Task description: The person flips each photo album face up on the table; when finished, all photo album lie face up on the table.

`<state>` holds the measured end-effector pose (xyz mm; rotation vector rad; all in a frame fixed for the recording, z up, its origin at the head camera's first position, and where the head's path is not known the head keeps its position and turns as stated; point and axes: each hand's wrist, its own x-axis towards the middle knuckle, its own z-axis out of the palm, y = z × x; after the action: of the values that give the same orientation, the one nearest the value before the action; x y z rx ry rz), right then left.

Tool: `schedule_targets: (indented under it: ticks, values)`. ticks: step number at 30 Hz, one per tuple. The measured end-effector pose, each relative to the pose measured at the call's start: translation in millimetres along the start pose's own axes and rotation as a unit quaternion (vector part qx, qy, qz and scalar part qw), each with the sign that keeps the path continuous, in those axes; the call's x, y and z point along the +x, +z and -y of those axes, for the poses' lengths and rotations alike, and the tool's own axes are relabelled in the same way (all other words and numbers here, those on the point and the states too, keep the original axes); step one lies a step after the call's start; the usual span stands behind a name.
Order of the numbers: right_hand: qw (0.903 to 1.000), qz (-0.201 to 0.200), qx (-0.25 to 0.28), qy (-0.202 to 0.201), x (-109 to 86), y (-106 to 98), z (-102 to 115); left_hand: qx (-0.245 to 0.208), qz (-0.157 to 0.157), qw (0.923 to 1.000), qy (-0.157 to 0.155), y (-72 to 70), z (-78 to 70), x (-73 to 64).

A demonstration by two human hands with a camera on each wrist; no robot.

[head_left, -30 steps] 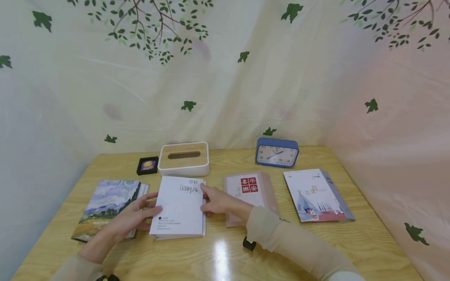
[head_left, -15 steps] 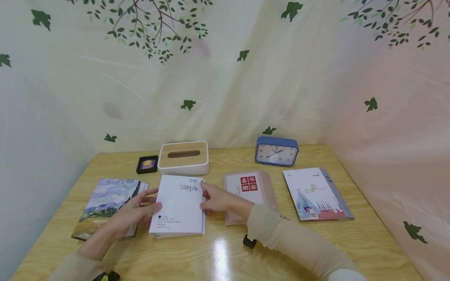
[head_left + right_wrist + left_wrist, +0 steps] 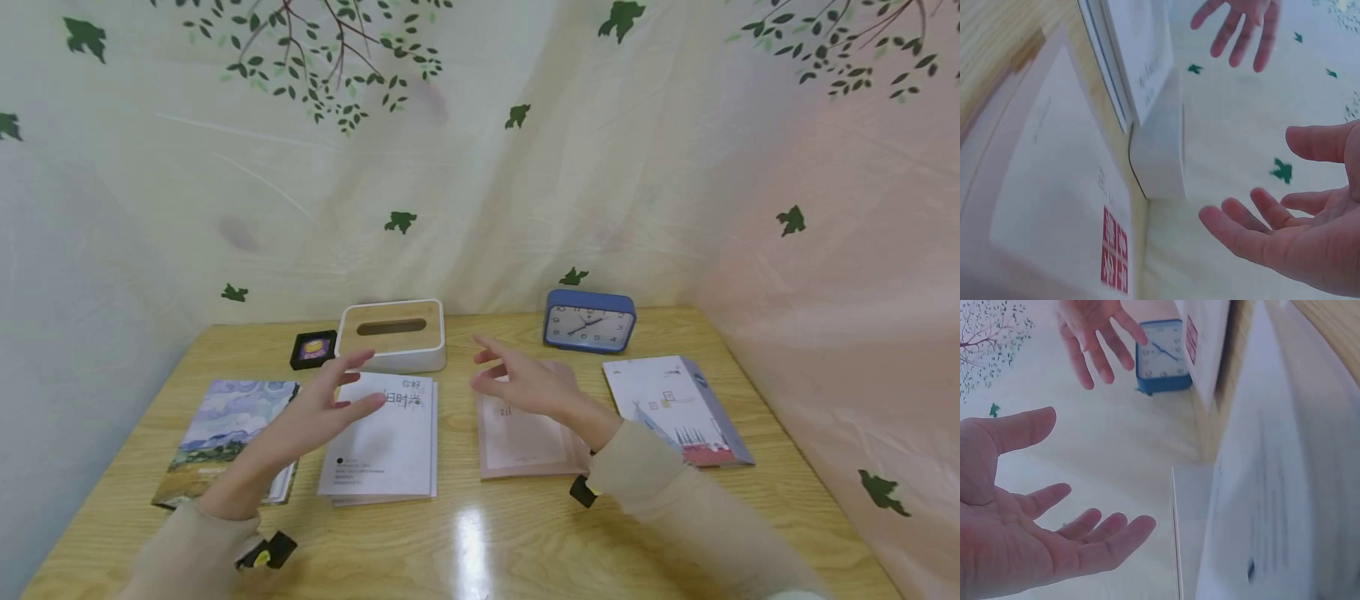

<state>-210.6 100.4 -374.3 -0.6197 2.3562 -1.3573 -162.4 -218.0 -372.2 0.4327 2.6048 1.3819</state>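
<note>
A white-covered book (image 3: 378,454) with dark lettering lies on the table, just left of its middle. Above its left side hovers my left hand (image 3: 315,417), fingers spread and holding nothing; the left wrist view shows its palm (image 3: 1016,537) apart from the book. My right hand (image 3: 532,383) is raised over a pale pink book (image 3: 525,442), empty, its fingers loosely bent. In the right wrist view the pink book's red square print (image 3: 1114,250) shows, while in the head view the hand hides it.
On the left lies a book with a painted landscape cover (image 3: 225,433). Behind stand a small black frame (image 3: 312,350), a white tissue box with wooden top (image 3: 392,337) and a blue clock (image 3: 589,322). An illustrated book (image 3: 671,408) lies at the right.
Both hands have let go of the white book and lifted off it. The left rose slightly rightward over the cover; the right moved right, above the pink book. The white book stays in place.
</note>
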Motion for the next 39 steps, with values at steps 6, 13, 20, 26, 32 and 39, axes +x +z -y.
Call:
schedule_targets:
  ticks: [6,13,20,26,32,39]
  values:
    - [0.9957,-0.09,0.018,-0.012,-29.4,-37.1,-15.4,-0.033,0.027,0.999,0.015,31.1,-21.9,23.3]
    - [0.9919,-0.127,-0.011,-0.008,-61.5,-49.6,-46.8,-0.077,0.058,0.9954,0.006,80.1,-31.1,41.9]
    - [0.9906,-0.127,-0.034,0.038,-85.5,-51.9,-83.7,-0.088,0.082,0.9919,-0.039,119.5,-34.7,54.7]
    - [0.9915,-0.109,-0.008,0.07,-91.0,-48.3,-99.6,-0.094,0.088,0.9907,-0.045,132.9,-28.0,61.6]
    - [0.9911,-0.099,0.005,0.089,-89.2,-46.3,-101.9,-0.155,0.118,0.9788,-0.062,143.2,-20.9,64.3]
    - [0.9906,-0.088,0.026,0.101,-86.3,-45.4,-102.6,-0.149,0.112,0.9795,-0.076,145.2,-20.4,63.8]
